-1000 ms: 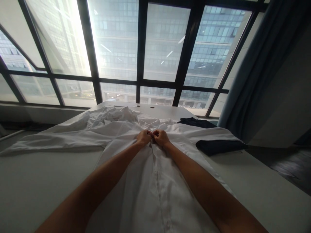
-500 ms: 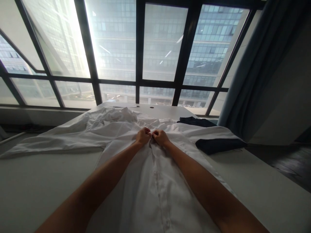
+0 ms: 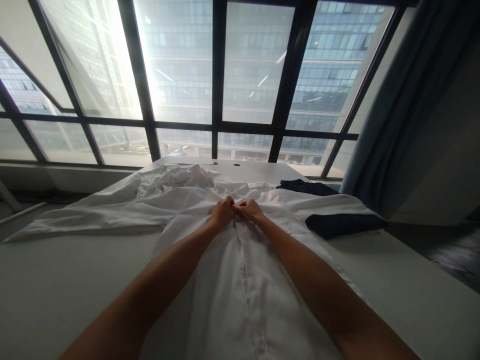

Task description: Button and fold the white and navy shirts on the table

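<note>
I see the white shirt [image 3: 240,280] spread flat on the table [image 3: 56,290]. My left hand [image 3: 222,212] and right hand [image 3: 250,210] pinch its button placket, fingers closed, touching. Right of the shirt lies dark folded cloth [image 3: 343,223].

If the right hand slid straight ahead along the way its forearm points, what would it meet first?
Probably the left hand, already touching the right hand over the white shirt's button placket; past it, rumpled shirt fabric. Depth is unclear.
</note>
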The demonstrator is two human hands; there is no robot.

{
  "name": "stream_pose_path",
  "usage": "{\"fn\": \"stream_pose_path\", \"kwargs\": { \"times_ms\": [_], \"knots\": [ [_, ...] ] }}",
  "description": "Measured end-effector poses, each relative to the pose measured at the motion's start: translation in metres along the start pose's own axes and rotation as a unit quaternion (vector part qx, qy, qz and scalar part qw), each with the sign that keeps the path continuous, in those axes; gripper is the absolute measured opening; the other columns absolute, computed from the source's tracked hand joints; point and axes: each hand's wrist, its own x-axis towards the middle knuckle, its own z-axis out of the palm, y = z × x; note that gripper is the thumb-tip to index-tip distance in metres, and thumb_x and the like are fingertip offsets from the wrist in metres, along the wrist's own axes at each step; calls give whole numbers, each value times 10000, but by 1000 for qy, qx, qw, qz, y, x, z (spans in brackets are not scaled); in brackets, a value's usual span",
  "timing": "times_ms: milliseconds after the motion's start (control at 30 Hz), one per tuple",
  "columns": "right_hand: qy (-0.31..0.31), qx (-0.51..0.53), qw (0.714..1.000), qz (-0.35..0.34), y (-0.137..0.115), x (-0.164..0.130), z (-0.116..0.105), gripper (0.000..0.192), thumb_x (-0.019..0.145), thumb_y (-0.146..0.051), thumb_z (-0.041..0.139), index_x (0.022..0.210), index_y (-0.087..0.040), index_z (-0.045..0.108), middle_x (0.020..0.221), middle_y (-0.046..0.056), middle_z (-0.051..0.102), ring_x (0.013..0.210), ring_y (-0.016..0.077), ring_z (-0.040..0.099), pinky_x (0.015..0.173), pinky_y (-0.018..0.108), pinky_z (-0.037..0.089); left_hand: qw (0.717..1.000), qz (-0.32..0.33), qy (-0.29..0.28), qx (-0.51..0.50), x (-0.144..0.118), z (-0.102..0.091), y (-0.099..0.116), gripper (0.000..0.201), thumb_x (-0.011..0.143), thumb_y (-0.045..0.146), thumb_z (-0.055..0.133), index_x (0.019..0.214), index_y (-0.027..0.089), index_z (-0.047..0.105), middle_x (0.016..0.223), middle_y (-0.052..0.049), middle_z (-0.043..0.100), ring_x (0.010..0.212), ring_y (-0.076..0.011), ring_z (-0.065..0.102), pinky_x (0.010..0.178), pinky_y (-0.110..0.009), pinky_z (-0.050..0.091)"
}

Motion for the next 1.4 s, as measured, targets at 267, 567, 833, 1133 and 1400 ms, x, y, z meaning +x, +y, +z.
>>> {"fn": "stream_pose_path", "kwargs": {
  "times_ms": [267, 567, 833, 1133, 1400],
  "knots": [
    [73, -145, 981, -103, 3, -17, -3, 356, 924, -383, 525, 1203, -215, 667, 1243, 110, 642, 1164, 238, 562, 986, 321, 399, 983, 88, -91, 131, -18, -23, 0, 376, 958, 433, 465, 1208, 231, 660, 1336, -92, 601, 1263, -275, 506, 1061, -423, 386],
    [-162, -196, 965, -62, 9, -5, -21, 750, 940, -669, 326, 1559, -253, 245, 1621, 78, 143, 1482, 288, 140, 1176, 525, 150, 946, 42, -278, 161, 1, -39, -14, 757, 887, 749, 329, 1510, 319, 330, 1611, -103, 235, 1474, -349, 185, 1131, -644, 147],
    [-163, -191, 968, -18, 22, 38, -12, 812, 900, -763, 255, 1570, -317, 147, 1636, 48, 22, 1491, 328, -23, 1135, 651, 25, 963, 49, -227, 134, 48, -15, -43, 702, 893, 726, 384, 1468, 325, 416, 1601, -122, 255, 1460, -402, 187, 1087, -687, 182],
    [-107, -214, 971, -29, 30, 81, -2, 817, 910, -749, 256, 1567, -265, 204, 1627, 78, 112, 1483, 333, 74, 1143, 626, 37, 961, 65, -226, 145, 91, 0, -70, 680, 902, 711, 381, 1487, 362, 377, 1616, -78, 223, 1474, -371, 163, 1109, -687, 99],
    [-17, -216, 976, -32, -12, 9, -10, 523, 1001, -482, 293, 1406, -226, 504, 1458, 152, 457, 1317, 347, 412, 1103, 575, 204, 969, 69, -170, 166, 33, -25, -18, 438, 1002, 377, 356, 1397, 265, 508, 1462, -125, 496, 1355, -311, 433, 1137, -609, 196]
  ]
}}
